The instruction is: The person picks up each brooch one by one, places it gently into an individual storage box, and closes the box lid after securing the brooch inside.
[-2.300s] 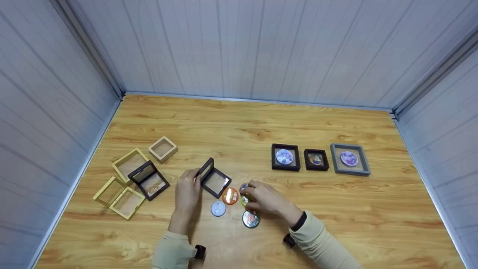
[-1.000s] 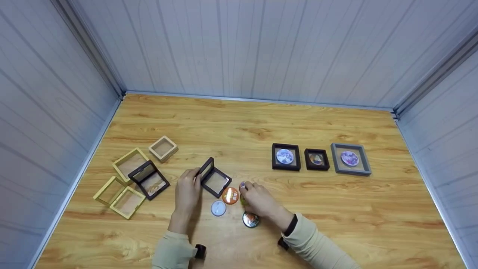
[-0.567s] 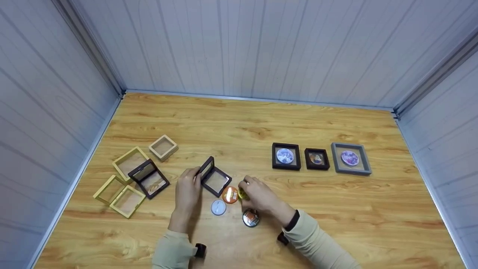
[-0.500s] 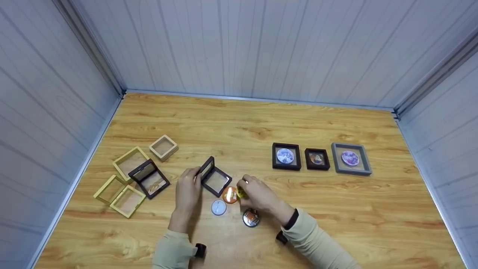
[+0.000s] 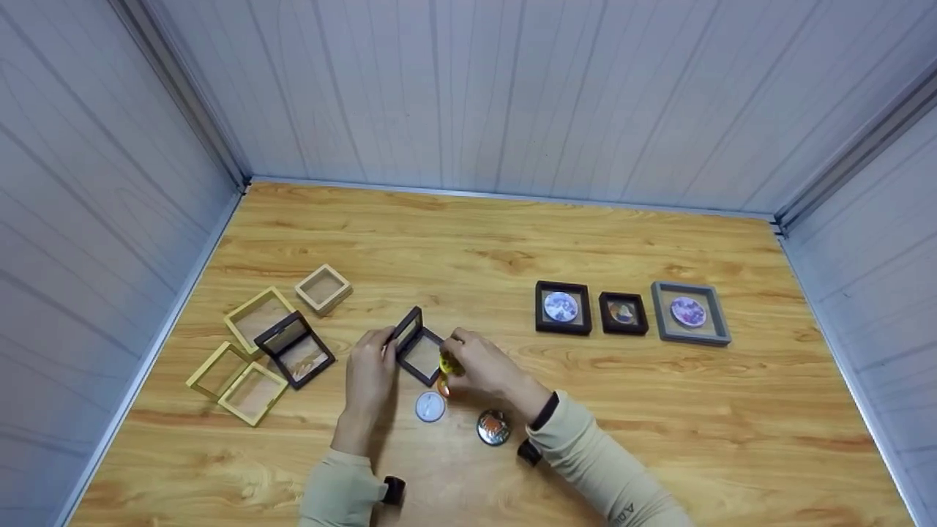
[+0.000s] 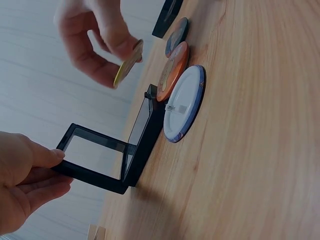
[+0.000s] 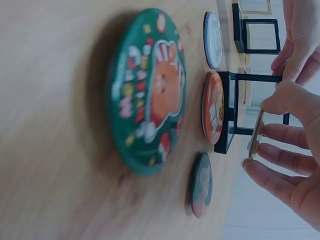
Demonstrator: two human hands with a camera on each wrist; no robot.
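Here the left hand pinches the raised lid of the open black frame case on the desk. The right hand pinches a yellow badge by its rim, just above the case base. Writing on the orange badge is too blurred to read.

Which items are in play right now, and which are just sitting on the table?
In play:
- open black frame, lid held up by the left hand
- yellow badge, pinched by the right hand above that frame

Lying about:
- white badge, orange badge, green badge
- three filled frames
- empty yellow frames
- second open black frame
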